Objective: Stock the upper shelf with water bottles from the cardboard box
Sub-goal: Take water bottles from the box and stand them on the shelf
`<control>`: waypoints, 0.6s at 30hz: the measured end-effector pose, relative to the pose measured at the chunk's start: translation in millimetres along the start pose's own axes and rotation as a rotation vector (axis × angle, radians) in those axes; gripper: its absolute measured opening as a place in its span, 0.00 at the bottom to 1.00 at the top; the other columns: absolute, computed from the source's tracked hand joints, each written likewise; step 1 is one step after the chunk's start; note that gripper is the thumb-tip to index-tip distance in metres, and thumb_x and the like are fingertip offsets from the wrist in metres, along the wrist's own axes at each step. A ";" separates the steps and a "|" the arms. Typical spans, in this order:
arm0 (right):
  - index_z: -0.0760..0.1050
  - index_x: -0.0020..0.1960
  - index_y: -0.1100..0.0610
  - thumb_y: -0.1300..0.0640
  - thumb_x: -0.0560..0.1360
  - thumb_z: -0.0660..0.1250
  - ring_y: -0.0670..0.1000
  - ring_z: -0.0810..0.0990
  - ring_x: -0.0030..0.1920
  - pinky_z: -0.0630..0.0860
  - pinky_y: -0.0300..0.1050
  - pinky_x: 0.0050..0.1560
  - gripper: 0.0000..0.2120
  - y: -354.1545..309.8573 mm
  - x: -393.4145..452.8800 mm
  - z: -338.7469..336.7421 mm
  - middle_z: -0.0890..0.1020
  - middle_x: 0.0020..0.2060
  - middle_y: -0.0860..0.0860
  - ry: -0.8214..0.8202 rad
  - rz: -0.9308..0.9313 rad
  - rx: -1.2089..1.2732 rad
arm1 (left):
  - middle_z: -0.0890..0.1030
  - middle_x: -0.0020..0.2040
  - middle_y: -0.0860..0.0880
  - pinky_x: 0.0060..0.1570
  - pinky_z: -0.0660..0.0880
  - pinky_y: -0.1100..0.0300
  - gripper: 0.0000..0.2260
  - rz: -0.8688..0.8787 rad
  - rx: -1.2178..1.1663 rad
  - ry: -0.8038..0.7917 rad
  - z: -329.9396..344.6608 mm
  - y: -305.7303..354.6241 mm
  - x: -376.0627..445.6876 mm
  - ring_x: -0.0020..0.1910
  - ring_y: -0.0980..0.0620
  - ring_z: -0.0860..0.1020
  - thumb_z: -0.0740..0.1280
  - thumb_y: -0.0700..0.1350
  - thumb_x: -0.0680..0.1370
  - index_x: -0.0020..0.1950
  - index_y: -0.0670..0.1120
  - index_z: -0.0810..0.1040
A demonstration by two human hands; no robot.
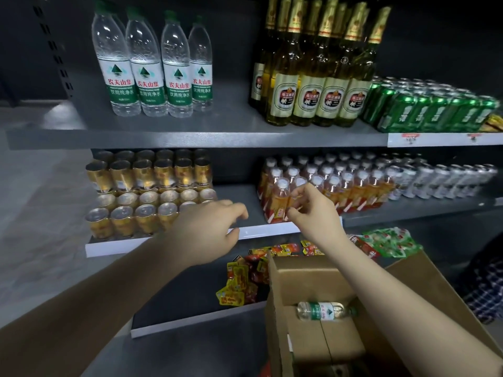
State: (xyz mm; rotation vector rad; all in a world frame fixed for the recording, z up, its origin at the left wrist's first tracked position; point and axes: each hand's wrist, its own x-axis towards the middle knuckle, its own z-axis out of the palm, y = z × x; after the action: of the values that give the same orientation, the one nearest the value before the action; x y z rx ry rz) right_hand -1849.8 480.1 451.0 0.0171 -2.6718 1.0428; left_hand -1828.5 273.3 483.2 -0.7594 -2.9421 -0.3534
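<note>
View: single, head-worn, wide-angle. Position: close before the shelving, at about the height of the upper shelf (190,138). Facing: forward and down. Coverage: three shelf levels, with a cardboard box (324,346) nearest the lens at lower right. Edges bowed by lens.

A shop, drinks aisle. Dark metal shelving w/ white price strips (443,139) on shelf edges; rows of same-brand stock: water bottles (152,63), beer bottles (313,77), green cans (432,110), gold cans (147,191). Snack packets (242,278) on lowest shelf, open cardboard box (340,322) of stock below.
</note>
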 end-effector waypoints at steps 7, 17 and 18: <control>0.69 0.51 0.55 0.62 0.72 0.65 0.53 0.76 0.38 0.72 0.46 0.40 0.09 42.4 -0.5 -32.6 0.78 0.39 0.50 -0.054 0.010 0.014 | 0.74 0.59 0.55 0.53 0.73 0.55 0.13 -0.020 0.018 -0.006 17.4 51.2 19.9 0.58 0.53 0.73 0.57 0.48 0.79 0.64 0.55 0.69; 0.69 0.49 0.54 0.61 0.72 0.66 0.46 0.72 0.32 0.69 0.41 0.32 0.08 115.0 -6.9 -80.8 0.77 0.38 0.49 -0.094 0.004 0.013 | 0.74 0.60 0.55 0.47 0.70 0.59 0.14 -0.048 0.018 -0.042 51.5 122.7 43.5 0.56 0.54 0.73 0.57 0.48 0.79 0.65 0.54 0.68; 0.69 0.49 0.54 0.60 0.72 0.66 0.47 0.73 0.32 0.71 0.43 0.34 0.08 121.4 -8.7 -84.6 0.77 0.39 0.49 -0.098 0.004 0.010 | 0.74 0.60 0.54 0.49 0.71 0.59 0.14 -0.051 0.014 -0.047 55.1 129.6 45.2 0.56 0.54 0.74 0.57 0.48 0.79 0.64 0.54 0.69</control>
State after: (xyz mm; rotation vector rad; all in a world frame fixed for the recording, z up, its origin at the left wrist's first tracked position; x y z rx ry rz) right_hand -1833.8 625.6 427.8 0.0666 -2.7554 1.0830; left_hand -1806.2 418.0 462.0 -0.7014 -3.0087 -0.3235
